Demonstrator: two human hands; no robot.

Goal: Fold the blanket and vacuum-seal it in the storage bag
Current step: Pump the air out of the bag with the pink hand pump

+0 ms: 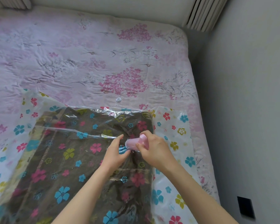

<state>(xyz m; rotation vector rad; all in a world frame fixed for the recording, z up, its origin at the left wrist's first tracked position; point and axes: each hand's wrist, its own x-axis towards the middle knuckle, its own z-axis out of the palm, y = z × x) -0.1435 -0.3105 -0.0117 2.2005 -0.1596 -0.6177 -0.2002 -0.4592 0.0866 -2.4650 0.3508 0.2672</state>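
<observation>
On a bed, a dark blanket lies inside the flowered bag. The right hand grips a small pink pump, tilted down-left onto the bag. The left hand, fingers curled, pinches the plastic just beside the pump's lower end.

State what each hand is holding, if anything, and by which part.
The right hand grips the pink pump around its body. The left hand pinches the storage bag plastic beside the pump's lower end.
</observation>
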